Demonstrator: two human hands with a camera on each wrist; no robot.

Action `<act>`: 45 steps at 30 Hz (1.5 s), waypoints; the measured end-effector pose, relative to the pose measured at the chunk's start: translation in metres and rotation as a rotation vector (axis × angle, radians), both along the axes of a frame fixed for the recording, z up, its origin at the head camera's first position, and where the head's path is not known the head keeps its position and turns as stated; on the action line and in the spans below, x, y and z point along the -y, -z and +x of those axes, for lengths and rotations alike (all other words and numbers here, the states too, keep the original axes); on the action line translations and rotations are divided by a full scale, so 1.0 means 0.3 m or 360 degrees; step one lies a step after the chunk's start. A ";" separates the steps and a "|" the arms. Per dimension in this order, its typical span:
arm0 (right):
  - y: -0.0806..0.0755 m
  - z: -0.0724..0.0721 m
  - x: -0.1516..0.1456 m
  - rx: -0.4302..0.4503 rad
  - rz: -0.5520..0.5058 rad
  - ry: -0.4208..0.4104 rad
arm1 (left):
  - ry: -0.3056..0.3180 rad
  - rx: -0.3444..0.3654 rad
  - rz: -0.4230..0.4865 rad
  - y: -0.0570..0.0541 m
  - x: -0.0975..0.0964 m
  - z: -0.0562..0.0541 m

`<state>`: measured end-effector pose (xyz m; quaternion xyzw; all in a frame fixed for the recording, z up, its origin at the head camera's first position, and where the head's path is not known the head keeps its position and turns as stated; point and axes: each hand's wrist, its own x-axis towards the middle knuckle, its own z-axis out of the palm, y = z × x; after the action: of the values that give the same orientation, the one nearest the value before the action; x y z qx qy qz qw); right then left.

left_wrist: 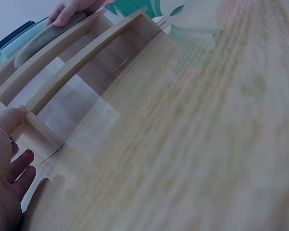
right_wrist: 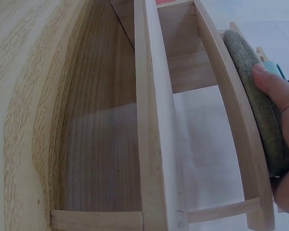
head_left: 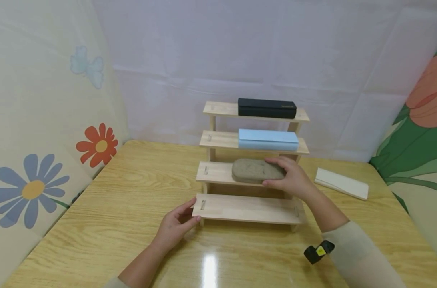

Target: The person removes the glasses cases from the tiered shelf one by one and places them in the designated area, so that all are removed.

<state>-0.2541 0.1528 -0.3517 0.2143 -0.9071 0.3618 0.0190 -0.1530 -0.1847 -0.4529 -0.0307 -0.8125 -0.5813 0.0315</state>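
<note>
A pale wooden rack with stepped tiers (head_left: 247, 208) stands on the table. My right hand (head_left: 290, 178) grips the right end of a grey-brown fabric glasses case (head_left: 252, 170), thumb at its front and fingers over the top. This case lies along the second tier from the bottom; the right wrist view also shows the fabric case (right_wrist: 253, 91) against that tier's board. At the rack's lower left, my left hand (head_left: 173, 226) holds the end of the bottom board, thumb at the front corner. In the left wrist view, the left hand's (left_wrist: 7, 163) other fingers hang below the board.
A black glasses case (head_left: 267, 109) sits on the top tier, and a light blue glasses case (head_left: 268, 140) on the tier below it. To the rack's right, a white flat case (head_left: 341, 184) lies on the wood-grain table (head_left: 143, 180). Pale cloth (head_left: 189, 48) hangs behind.
</note>
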 end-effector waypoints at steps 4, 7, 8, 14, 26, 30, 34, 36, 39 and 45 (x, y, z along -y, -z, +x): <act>-0.009 0.008 -0.004 0.0002 0.0003 0.0008 | -0.0006 0.0016 0.0002 0.001 -0.002 -0.002; -0.019 0.011 -0.010 0.0007 0.0023 0.0038 | -0.0006 0.0026 -0.0006 -0.001 -0.003 -0.003; -0.022 0.012 -0.014 0.0010 0.0029 0.0047 | -0.0009 0.0028 -0.0010 -0.001 -0.003 -0.004; -0.035 0.016 -0.035 0.0036 0.0022 0.0087 | -0.0012 0.0026 -0.0018 -0.002 -0.002 -0.006; -0.052 0.041 -0.085 0.0062 -0.0029 0.0130 | -0.0009 -0.0007 -0.0006 -0.005 0.000 -0.008; -0.051 0.042 -0.098 0.0039 -0.0018 0.0145 | -0.0006 -0.0018 -0.0018 -0.005 0.002 -0.006; -0.049 0.046 -0.114 0.0030 -0.0023 0.0156 | -0.0020 -0.0011 -0.0040 -0.005 0.003 -0.005; -0.049 0.052 -0.123 0.0040 -0.0022 0.0172 | -0.0034 -0.0004 -0.0045 -0.003 0.003 -0.005; -0.050 0.063 -0.139 0.0062 -0.0007 0.0205 | -0.0031 -0.0006 -0.0052 0.001 0.003 -0.005; -0.055 0.081 -0.171 0.0119 -0.0016 0.0251 | -0.0016 0.0013 -0.0009 0.009 0.001 -0.007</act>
<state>-0.2297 0.2041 -0.3351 0.1284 -0.9194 0.3714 0.0145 -0.1552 -0.1851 -0.4556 -0.0243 -0.8145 -0.5789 0.0310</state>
